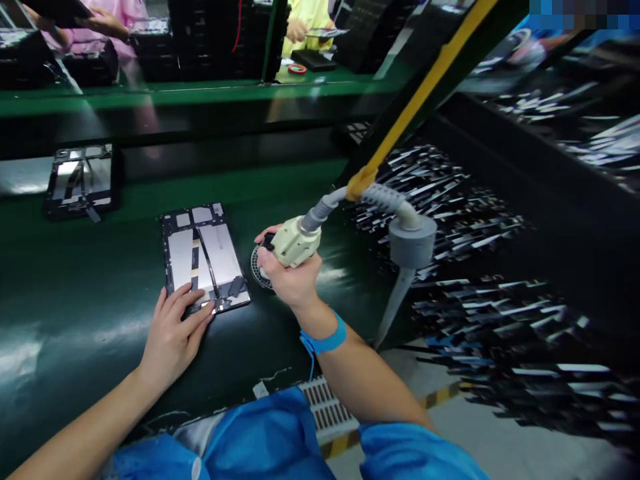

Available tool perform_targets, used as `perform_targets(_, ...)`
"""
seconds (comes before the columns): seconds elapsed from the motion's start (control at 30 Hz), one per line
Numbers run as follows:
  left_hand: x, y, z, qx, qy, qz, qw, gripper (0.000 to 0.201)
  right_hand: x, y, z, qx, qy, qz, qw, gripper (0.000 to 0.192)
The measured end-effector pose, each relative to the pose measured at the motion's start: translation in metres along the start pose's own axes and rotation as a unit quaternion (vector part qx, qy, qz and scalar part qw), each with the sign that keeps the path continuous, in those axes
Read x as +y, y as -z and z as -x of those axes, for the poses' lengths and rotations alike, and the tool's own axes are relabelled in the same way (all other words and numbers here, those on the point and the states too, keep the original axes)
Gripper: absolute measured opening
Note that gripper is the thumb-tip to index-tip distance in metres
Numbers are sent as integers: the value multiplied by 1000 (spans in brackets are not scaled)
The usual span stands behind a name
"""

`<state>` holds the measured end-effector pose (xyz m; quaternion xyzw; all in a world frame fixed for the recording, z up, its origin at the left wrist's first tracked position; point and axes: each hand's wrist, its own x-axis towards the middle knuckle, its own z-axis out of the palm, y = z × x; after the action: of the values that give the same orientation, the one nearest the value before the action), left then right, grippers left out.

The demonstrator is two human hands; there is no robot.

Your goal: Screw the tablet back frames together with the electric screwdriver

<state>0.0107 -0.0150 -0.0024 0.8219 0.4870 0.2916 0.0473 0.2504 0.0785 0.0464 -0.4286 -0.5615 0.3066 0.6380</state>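
Note:
An opened tablet chassis (204,257) with silver plates and black cables lies on the dark green belt (75,313). My left hand (173,333) rests flat on its near corner, fingers spread. My right hand (290,277) grips a cream electric screwdriver (295,241) just right of the chassis. The tool's tip is hidden behind the hand, over a small round black dish (259,270). A grey hose (385,200) runs from the tool up to a yellow bar (425,90).
A second opened chassis (83,179) lies farther left on the belt. Stacked black trays (215,37) stand beyond a green rail, where other people's hands (103,23) work. Racks of parts (465,220) fill the right side. A blue strap (325,340) circles my right wrist.

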Motion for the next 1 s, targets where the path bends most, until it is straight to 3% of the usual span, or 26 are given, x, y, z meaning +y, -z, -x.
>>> perform_targets(0.27, -8, -1, 0, 7, -1, 23, 1000, 28, -6, 11, 5, -13, -1, -26, 1000, 22)
perform_targets(0.77, -5, 1, -1, -2, 12, 39, 999, 29, -3, 10, 9, -20, -14, 18, 1000, 15)
perform_targets(1.0, -1, -6, -10, 13, 33, 56, 998, 23, -18, 11, 4, 7, -14, -58, 998, 24)
